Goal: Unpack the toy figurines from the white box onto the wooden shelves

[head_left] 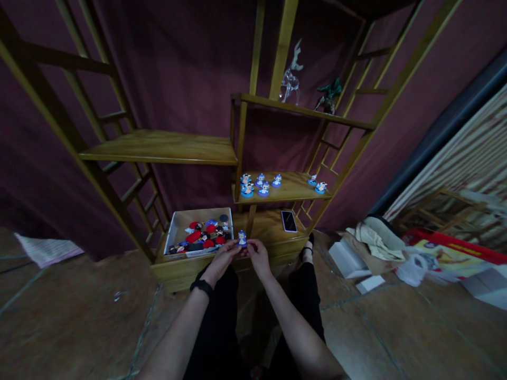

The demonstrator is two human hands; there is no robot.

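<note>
Between my two hands a small purple-and-white figurine (242, 239) is held upright by its base. The fingers of my left hand (225, 257) close on it from the left, and those of my right hand (257, 254) pinch it from the right. Left of the hands, a white cardboard box (169, 232) on the lowest shelf holds a jumble of figurines with red, black and purple parts. On the shelf above stand several similar figurines: purple ones (263, 189) in the middle, blue-based ones (246, 189) on the left, and two more blue-based figurines (320, 187) at the right end.
A phone (289, 221) lies on the lowest shelf at right. Higher up stand a clear deer figure (291, 84) and a dark green figure (329, 96). A bare wooden shelf (162, 148) juts out above the box. White boxes (348, 259) and bags lie on the right floor.
</note>
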